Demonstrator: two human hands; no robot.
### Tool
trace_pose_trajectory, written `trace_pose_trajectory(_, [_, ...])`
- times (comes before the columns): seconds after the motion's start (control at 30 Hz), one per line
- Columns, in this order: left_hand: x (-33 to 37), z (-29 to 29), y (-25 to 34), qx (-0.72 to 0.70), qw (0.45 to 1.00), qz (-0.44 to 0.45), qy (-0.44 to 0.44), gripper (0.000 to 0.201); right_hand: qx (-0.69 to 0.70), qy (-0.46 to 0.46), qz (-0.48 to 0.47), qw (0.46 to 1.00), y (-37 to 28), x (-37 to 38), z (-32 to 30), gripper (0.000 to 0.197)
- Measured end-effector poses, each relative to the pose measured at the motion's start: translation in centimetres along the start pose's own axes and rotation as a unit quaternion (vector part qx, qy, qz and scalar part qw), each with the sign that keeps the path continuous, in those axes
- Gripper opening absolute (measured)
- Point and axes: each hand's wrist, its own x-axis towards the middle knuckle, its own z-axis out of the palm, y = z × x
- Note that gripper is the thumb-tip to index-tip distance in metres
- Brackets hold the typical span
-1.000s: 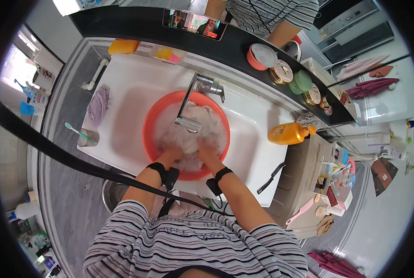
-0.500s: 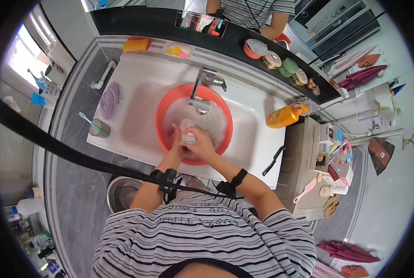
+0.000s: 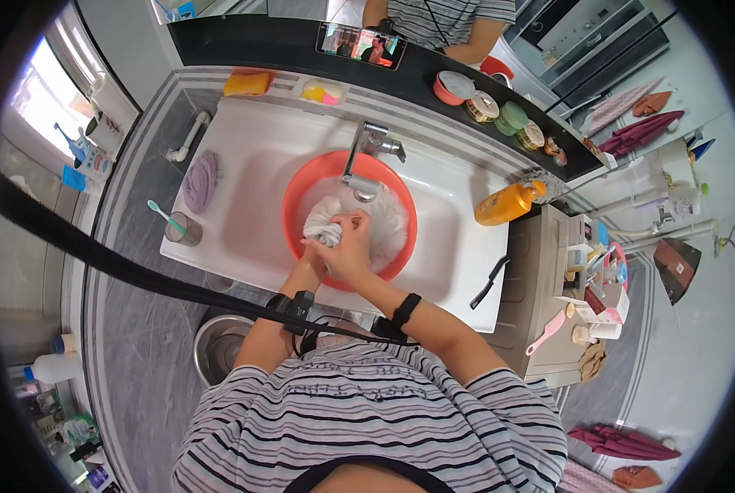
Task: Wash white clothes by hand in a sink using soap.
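Note:
A red basin (image 3: 289, 193) of cloudy, sudsy water stands in the white sink (image 3: 248, 181). Over its near part I grip a wet white cloth (image 3: 325, 215) with both hands. My right hand (image 3: 351, 253) is closed on the bunched cloth, fingers curled over its top. Lower and to the left, my left hand (image 3: 315, 253) holds the cloth's near side, partly hidden by the bunch and the right hand. More white fabric (image 3: 386, 222) lies in the water to the right. Above the basin reaches the chrome faucet (image 3: 363, 185), with no stream visible.
At the sink's left stand a purple cloth (image 3: 201, 181) and a cup (image 3: 188, 232) with a toothbrush. An orange pump bottle (image 3: 507, 205) and a black-handled tool (image 3: 489, 283) lie to the right. A phone (image 3: 359, 45) leans on the back ledge. A steel bowl (image 3: 211, 349) sits below left.
The white cloth shows as a larger bunch above the hands, and my right hand has shifted its fingers up over it. The view has moved slightly.

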Motion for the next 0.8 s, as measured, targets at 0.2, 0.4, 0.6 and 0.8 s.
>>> trace_pose_trajectory(0.2, [1.2, 1.3, -0.3, 0.049, 0.998, 0.009, 0.046, 0.048, 0.016, -0.029, 0.053, 0.998, 4.3, -0.3, 1.8, 0.044])
trace_pose_trajectory(0.4, [0.3, 1.6, -0.3, 0.068, 0.995, 0.003, 0.068, 0.045, 0.057, -0.098, 0.257, 0.96, 7.3, 1.5, 1.4, 0.052])
trace_pose_trajectory(0.6, [0.6, 3.2, 0.0, 0.181, 0.978, 0.057, 0.09, 0.04, -0.067, -0.065, 0.273, 0.957, 15.9, 1.5, -0.8, 0.062])
trace_pose_trajectory(0.8, [2.3, -1.3, -1.9, 0.485, 0.81, 0.199, 0.263, 0.056, -0.121, -0.125, 0.277, 0.945, 15.0, -0.6, -0.2, 0.072])
